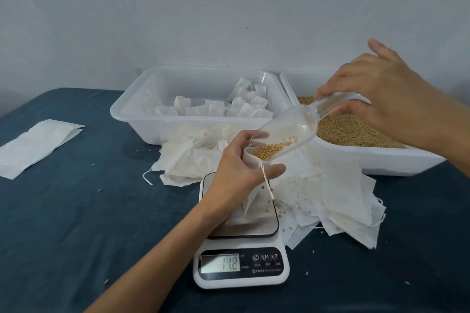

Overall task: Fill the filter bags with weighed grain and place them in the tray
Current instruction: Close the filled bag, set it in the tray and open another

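Over the scale (241,256), left-hand fingers (250,138) pinch a filter bag (250,202) — right-hand fingers (340,109) pinch the scoop (287,134).

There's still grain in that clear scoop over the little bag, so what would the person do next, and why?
Probably tip the clear plastic scoop a little further. Its mouth sits in the white filter bag that the left hand holds open on the white digital scale, golden grain is heaped at its lip, and the right hand pinches the handle.
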